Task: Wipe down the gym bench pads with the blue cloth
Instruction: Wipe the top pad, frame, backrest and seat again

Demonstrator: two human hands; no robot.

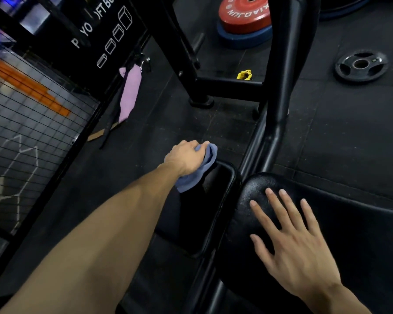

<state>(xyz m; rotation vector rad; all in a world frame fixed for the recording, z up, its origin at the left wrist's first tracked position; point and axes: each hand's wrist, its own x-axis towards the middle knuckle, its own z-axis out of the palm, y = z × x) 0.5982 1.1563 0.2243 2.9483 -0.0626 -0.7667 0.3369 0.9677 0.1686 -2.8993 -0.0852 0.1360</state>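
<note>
**Cloth bunched at the pad's far corner, risk of a skipped patch**

My left hand point(186, 158) grips the soft blue cloth point(196, 172), fingers curled round a crumpled wad of it, at the far end of the narrow black vinyl pad point(216, 200) with its rounded, glossy edge. My right hand point(290, 241) lies flat with fingers spread on the wider black padded seat point(340, 223), just to the right of that narrow pad.

What I think could go wrong: the cloth is balled up, so only a small part of it meets the vinyl, and I could leave strips unwiped. Its loose tail hangs over the narrow pad's left edge and might catch on the frame below. The seat under my right palm looks pebbled and slightly shiny, so it may be slick; if I lean on it, the palm could slide. That palm also covers a patch I must not forget.

Beyond the narrow pad stands a black steel tube frame point(279, 87), smooth and round. Further off on the dark rubber floor point(327, 132) lie a red disc plate point(245, 15) and a small black iron plate point(361, 65).
</note>
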